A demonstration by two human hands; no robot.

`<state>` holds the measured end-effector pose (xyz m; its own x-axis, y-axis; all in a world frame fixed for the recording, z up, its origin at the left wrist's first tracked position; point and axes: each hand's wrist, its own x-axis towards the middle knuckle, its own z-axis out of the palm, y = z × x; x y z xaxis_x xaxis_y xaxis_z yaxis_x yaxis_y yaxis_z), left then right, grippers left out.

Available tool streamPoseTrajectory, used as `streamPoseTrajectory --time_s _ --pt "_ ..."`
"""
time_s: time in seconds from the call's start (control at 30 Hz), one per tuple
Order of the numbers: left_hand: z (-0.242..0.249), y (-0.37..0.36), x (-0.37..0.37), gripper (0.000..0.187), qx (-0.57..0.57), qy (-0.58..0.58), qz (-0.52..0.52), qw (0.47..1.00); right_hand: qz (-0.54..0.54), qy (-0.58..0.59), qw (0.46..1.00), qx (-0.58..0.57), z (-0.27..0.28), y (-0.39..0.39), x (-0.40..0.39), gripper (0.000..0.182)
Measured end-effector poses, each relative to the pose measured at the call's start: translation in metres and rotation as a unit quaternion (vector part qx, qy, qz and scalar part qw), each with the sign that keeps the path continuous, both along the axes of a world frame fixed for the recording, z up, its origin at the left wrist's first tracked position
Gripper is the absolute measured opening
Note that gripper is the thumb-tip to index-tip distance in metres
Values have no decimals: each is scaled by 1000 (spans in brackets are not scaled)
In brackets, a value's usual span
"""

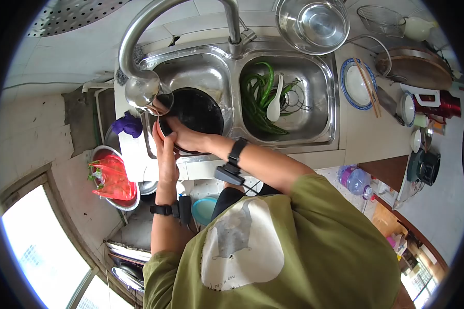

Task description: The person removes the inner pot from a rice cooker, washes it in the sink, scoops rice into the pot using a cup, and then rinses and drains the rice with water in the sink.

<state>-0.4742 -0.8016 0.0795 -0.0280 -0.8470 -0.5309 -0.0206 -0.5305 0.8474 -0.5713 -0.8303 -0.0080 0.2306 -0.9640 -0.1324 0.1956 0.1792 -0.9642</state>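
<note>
A round black pan point(197, 110) sits in the left sink basin point(203, 69), partly hidden under my hands. My left hand point(164, 147) grips its near-left rim, fingers pointing up along the outer side. Across the pan's near-left part reaches my right hand point(185, 137), its fingers curled at the same rim close to the left hand; some fingertips are hidden. The steel faucet point(141, 91) hangs with its mouth just above both hands.
In the right basin point(317, 98) lie green peppers point(252, 103), a white spoon point(276, 103) and a wire strainer point(296, 98). A purple cloth point(127, 125) rests on the left counter. A steel pot point(313, 26), blue-rimmed plate point(353, 85) and chopsticks point(367, 85) stand beyond the sink.
</note>
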Motion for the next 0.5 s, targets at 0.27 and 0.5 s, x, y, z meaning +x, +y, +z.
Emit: streamPoseTrajectory --time_s 0.27,0.5 --pt "-5 -23 30 90 -81 -68 1 994 279 434 836 -187 52 47 -116 49" --pt "15 -7 14 106 -249 -399 -22 882 -92 520 810 -255 4 40 -190 17"
